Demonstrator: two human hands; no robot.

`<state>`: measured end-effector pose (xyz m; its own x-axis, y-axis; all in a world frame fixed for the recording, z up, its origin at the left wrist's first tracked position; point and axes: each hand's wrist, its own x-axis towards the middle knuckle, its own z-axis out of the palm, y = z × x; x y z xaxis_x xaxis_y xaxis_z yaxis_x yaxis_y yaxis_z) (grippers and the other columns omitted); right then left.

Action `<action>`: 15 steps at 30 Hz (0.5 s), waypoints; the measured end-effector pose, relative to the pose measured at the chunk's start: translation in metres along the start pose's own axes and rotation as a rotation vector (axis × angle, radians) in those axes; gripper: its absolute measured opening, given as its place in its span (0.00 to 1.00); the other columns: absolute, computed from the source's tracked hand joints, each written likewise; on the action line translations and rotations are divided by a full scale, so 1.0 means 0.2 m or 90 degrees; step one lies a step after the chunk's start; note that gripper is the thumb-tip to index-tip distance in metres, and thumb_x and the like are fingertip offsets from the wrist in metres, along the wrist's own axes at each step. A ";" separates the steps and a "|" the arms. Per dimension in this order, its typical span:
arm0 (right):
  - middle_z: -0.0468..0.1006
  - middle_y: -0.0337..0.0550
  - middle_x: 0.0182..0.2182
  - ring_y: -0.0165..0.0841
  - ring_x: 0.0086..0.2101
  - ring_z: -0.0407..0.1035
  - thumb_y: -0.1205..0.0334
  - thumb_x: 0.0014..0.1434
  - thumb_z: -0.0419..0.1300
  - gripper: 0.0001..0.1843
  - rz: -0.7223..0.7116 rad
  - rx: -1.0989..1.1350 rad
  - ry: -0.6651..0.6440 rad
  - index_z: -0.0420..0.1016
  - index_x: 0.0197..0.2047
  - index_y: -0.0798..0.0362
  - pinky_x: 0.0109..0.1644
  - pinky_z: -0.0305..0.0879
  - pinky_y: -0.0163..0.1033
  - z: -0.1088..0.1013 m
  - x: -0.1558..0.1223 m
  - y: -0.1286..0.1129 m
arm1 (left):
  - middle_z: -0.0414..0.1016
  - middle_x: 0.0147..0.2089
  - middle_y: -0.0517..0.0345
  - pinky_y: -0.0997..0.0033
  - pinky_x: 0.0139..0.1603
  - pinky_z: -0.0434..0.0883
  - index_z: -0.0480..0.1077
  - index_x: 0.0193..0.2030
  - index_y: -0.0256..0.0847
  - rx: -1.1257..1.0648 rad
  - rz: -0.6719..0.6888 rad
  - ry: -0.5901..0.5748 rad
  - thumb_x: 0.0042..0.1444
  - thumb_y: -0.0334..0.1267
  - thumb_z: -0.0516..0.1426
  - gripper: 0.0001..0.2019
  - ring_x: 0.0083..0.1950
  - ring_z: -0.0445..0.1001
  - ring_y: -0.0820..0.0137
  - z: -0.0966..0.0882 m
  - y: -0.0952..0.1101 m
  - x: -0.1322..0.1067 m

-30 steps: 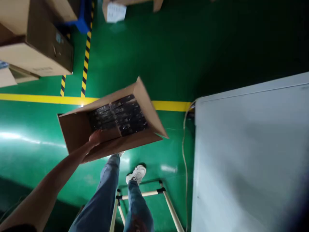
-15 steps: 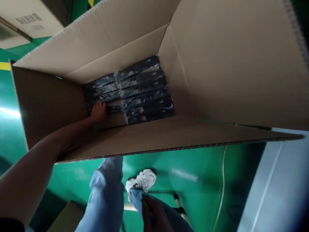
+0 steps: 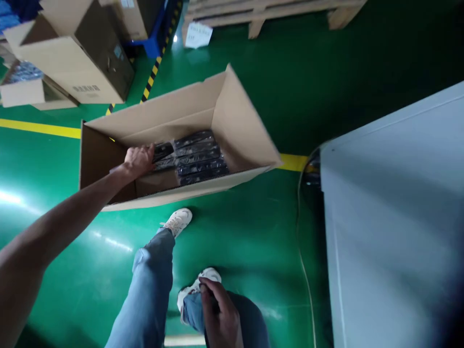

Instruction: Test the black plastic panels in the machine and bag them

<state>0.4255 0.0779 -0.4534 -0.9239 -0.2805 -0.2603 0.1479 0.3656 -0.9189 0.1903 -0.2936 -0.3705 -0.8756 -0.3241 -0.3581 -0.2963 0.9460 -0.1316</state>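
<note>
An open cardboard box (image 3: 239, 130) stands on the green floor in front of me, its flaps up. Rows of black items wrapped in clear plastic (image 3: 199, 157) lie on its bottom. My left hand (image 3: 139, 159) reaches down into the box, its fingers closed round one black wrapped item (image 3: 162, 151) at the left end of the rows. My right hand (image 3: 219, 314) rests on my right knee at the bottom of the view, fingers curled against the jeans, holding nothing I can see.
A grey table top (image 3: 395, 217) fills the right side, with a cable (image 3: 302, 261) hanging beside it. Open cardboard boxes (image 3: 72, 63) stand at the top left behind yellow floor lines (image 3: 39, 128). A wooden pallet (image 3: 271, 12) lies at the top.
My head has pulled back from the box, so the box looks smaller and farther. My left hand has lifted slightly with a black wrapped item. My right hand has come into view on my knee.
</note>
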 end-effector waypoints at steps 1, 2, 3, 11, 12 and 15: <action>0.89 0.50 0.39 0.43 0.39 0.85 0.46 0.70 0.58 0.19 -0.011 0.005 0.012 0.86 0.45 0.48 0.44 0.83 0.41 0.00 0.01 -0.02 | 0.77 0.58 0.32 0.44 0.60 0.72 0.64 0.64 0.33 -0.011 -0.019 0.032 0.62 0.45 0.65 0.29 0.58 0.78 0.41 -0.08 0.00 -0.11; 0.89 0.50 0.39 0.43 0.39 0.85 0.45 0.70 0.59 0.19 -0.017 0.014 0.022 0.86 0.46 0.48 0.43 0.83 0.42 0.00 0.02 -0.04 | 0.77 0.58 0.34 0.47 0.57 0.74 0.63 0.64 0.35 -0.035 -0.036 0.064 0.63 0.48 0.64 0.29 0.57 0.79 0.42 -0.15 0.01 -0.24; 0.89 0.51 0.39 0.44 0.39 0.85 0.45 0.70 0.59 0.20 -0.020 0.027 0.028 0.86 0.47 0.49 0.44 0.83 0.43 0.01 0.04 -0.08 | 0.78 0.56 0.37 0.51 0.54 0.75 0.63 0.63 0.37 -0.073 -0.048 0.097 0.63 0.52 0.63 0.29 0.55 0.80 0.44 -0.19 0.01 -0.38; 0.85 0.55 0.49 0.40 0.44 0.82 0.45 0.66 0.64 0.32 -0.078 0.281 0.041 0.70 0.66 0.53 0.47 0.83 0.44 0.17 -0.05 -0.71 | 0.77 0.32 0.61 0.68 0.31 0.68 0.66 0.46 0.46 -0.518 0.011 0.006 0.53 0.55 0.66 0.23 0.31 0.77 0.63 -0.09 0.19 -1.50; 0.85 0.54 0.49 0.40 0.44 0.82 0.46 0.65 0.65 0.32 -0.065 0.301 0.033 0.70 0.66 0.53 0.47 0.83 0.43 0.18 -0.10 -0.77 | 0.78 0.34 0.60 0.68 0.32 0.69 0.66 0.46 0.46 -0.573 0.026 -0.001 0.52 0.53 0.67 0.22 0.33 0.77 0.63 -0.05 0.20 -1.60; 0.86 0.50 0.47 0.40 0.42 0.83 0.49 0.62 0.68 0.26 -0.021 0.314 0.012 0.74 0.59 0.51 0.45 0.83 0.42 0.18 -0.25 -0.91 | 0.81 0.47 0.54 0.63 0.43 0.77 0.69 0.53 0.44 -0.765 0.098 -0.024 0.53 0.50 0.68 0.24 0.44 0.80 0.60 0.05 0.18 -1.82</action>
<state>0.4579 -0.0067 -0.2843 -0.9364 -0.2676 -0.2270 0.2632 -0.1078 -0.9587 0.5014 -0.1420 -0.2541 -0.9272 -0.1880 -0.3240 -0.3725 0.3732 0.8497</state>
